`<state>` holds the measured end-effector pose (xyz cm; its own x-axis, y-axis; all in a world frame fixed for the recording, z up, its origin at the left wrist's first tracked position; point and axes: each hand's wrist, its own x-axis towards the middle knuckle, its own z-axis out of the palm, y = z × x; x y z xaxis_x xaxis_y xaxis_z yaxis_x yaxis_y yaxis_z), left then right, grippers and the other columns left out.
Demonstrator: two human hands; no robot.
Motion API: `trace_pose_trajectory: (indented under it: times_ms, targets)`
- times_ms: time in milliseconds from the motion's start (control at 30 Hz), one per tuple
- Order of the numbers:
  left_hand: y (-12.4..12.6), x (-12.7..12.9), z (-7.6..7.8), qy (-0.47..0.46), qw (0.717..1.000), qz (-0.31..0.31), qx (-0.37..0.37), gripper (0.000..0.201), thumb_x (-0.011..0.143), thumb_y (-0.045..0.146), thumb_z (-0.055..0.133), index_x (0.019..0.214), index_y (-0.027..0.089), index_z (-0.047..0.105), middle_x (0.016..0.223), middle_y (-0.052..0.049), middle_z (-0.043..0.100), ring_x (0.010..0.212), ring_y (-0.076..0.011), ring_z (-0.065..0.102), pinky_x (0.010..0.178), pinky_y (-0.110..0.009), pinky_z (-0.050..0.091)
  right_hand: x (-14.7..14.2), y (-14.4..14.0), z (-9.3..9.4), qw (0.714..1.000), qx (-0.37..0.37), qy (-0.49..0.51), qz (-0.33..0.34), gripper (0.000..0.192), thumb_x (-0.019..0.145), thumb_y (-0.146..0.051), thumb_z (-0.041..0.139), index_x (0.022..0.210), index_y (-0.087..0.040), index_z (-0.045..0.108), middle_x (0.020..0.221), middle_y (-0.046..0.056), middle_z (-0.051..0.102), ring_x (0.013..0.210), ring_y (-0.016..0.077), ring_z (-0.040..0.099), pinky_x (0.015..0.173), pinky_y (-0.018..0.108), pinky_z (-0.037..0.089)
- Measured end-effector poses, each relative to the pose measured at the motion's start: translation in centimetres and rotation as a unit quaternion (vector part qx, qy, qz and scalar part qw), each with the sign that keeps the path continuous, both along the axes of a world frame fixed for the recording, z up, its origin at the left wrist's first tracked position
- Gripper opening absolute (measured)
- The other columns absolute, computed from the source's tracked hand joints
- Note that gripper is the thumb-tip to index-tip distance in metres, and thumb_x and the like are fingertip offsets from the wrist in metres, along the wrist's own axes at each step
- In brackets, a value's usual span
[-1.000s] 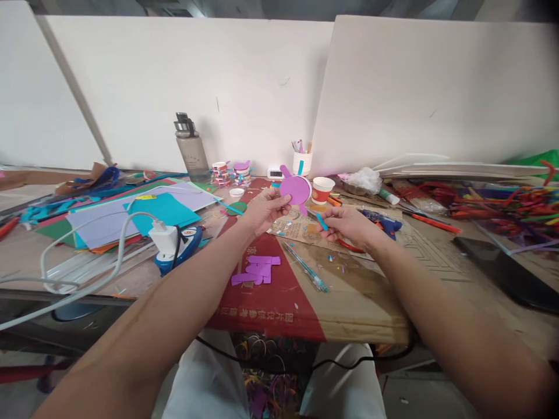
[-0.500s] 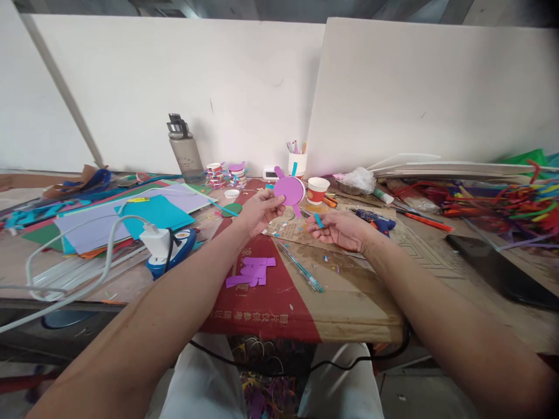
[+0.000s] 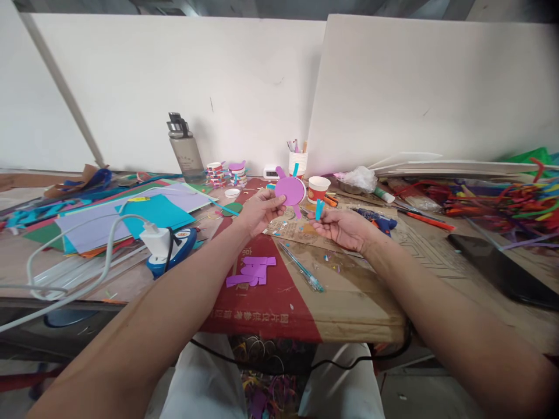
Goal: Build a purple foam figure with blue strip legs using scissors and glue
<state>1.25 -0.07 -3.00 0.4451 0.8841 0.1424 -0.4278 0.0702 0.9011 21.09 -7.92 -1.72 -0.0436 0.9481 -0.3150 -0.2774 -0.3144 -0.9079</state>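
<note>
Pinched in my left hand (image 3: 262, 212) is a round purple paper piece (image 3: 290, 192) with a white edge showing at its right. Purple strips stick out above and below it, and blue strips show at its top and left. My right hand (image 3: 340, 228) is closed at the fingertips on blue paper strips (image 3: 319, 209), held upright just right of the purple piece. Below my left hand lie several purple paper strips (image 3: 254, 272) on the cardboard. A teal pen (image 3: 301, 266) rests between my forearms.
A paper cup (image 3: 318, 190) stands behind my right hand, near a glue gun (image 3: 376, 220). To the left are coloured sheets (image 3: 157, 212), a power strip (image 3: 172, 256) and a bottle (image 3: 186, 148). A black phone (image 3: 498, 267) and pipe cleaners (image 3: 502, 198) are at right.
The blue paper in my right fingers has turned from lying slanted to standing upright, and now shows as two pieces. My left hand with the purple piece has hardly moved.
</note>
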Motion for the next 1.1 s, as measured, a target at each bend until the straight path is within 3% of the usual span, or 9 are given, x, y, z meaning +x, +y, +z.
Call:
trace_pose_trajectory:
  times_ms: [167,367,433,533,600,667,833,933,1100]
  targets:
    - [-0.1,0.0,0.1,-0.001,1.0,0.003,-0.006,0.029,0.064,0.016,0.084,0.08,0.011,0.061,0.066,0.0,0.063,0.057,-0.0064,0.059,0.059,-0.019,0.048,0.2,0.1,-0.3,0.999,0.036,-0.01,0.0,0.025,0.087,-0.001,0.044,0.082,-0.014,0.064,0.076,0.006,0.069,0.071,0.0095,0.065,0.081,0.024,0.059]
    - [0.0,0.0,0.0,0.002,1.0,0.0,-0.003,0.029,0.064,0.017,0.085,0.08,0.011,0.061,0.065,0.0,0.063,0.058,-0.0067,0.059,0.058,-0.019,0.048,0.0,0.2,-0.9,0.988,0.072,-0.138,0.006,0.02,0.094,-0.018,0.05,0.076,-0.015,0.06,0.065,0.003,0.062,0.06,0.011,0.062,0.065,0.024,0.057]
    - [0.0,0.0,-0.1,0.005,1.0,0.0,0.001,0.031,0.062,0.018,0.085,0.081,0.011,0.062,0.065,0.001,0.063,0.057,-0.0065,0.059,0.058,-0.019,0.048,0.0,0.2,-1.1,0.956,0.091,-0.277,0.019,0.024,0.093,-0.018,0.05,0.07,-0.016,0.058,0.061,0.002,0.06,0.053,0.0108,0.058,0.059,0.024,0.052]
    - [0.1,0.1,-0.2,0.007,1.0,-0.002,0.016,0.034,0.06,0.018,0.087,0.082,0.012,0.062,0.068,0.001,0.063,0.057,-0.0061,0.058,0.056,-0.019,0.046,0.1,-0.1,-1.2,0.852,0.162,-0.494,0.054,0.03,0.091,-0.023,0.052,0.061,-0.018,0.056,0.056,0.0,0.058,0.046,0.0108,0.05,0.052,0.025,0.043]
    - [0.0,0.1,-0.2,0.006,0.999,-0.009,0.034,0.034,0.058,0.019,0.088,0.08,0.013,0.062,0.069,0.002,0.063,0.059,-0.0065,0.058,0.056,-0.019,0.045,0.2,-0.3,-1.0,0.804,0.208,-0.553,0.064,0.032,0.09,-0.026,0.051,0.059,-0.018,0.058,0.053,-0.001,0.055,0.046,0.0114,0.047,0.052,0.025,0.039]
    - [-0.2,0.0,-0.1,0.005,0.998,-0.026,0.056,0.034,0.057,0.02,0.088,0.078,0.014,0.063,0.069,0.001,0.064,0.06,-0.0072,0.058,0.058,-0.02,0.045,0.3,-0.5,-0.7,0.795,0.238,-0.556,0.049,0.029,0.089,-0.026,0.052,0.064,-0.018,0.063,0.053,-0.001,0.056,0.049,0.0125,0.048,0.054,0.026,0.038]
    - [-1.0,-0.4,0.8,-0.007,0.99,-0.06,0.131,0.037,0.054,0.019,0.089,0.084,0.018,0.067,0.088,-0.003,0.07,0.078,-0.0127,0.064,0.07,-0.024,0.048,0.3,-1.0,-0.2,0.816,0.323,-0.474,-0.078,0.016,0.081,-0.023,0.061,0.094,-0.017,0.065,0.076,0.001,0.069,0.068,0.0148,0.059,0.066,0.026,0.043]
    - [-1.6,-0.7,1.6,-0.001,0.986,-0.051,0.161,0.033,0.055,0.02,0.089,0.079,0.019,0.066,0.102,-0.006,0.07,0.096,-0.0181,0.065,0.079,-0.028,0.049,0.4,-1.4,0.1,0.808,0.36,-0.449,-0.126,0.011,0.08,-0.025,0.061,0.087,-0.017,0.06,0.077,0.002,0.067,0.067,0.0136,0.058,0.064,0.025,0.042]
    - [-1.8,-1.7,2.4,0.088,0.97,-0.05,0.222,0.029,0.057,0.028,0.089,0.075,0.018,0.068,0.101,-0.011,0.071,0.105,-0.0244,0.064,0.083,-0.031,0.048,0.2,-2.3,0.7,0.784,0.408,-0.441,-0.154,0.005,0.08,-0.024,0.058,0.079,-0.019,0.055,0.082,0.003,0.065,0.072,0.014,0.059,0.069,0.026,0.046]
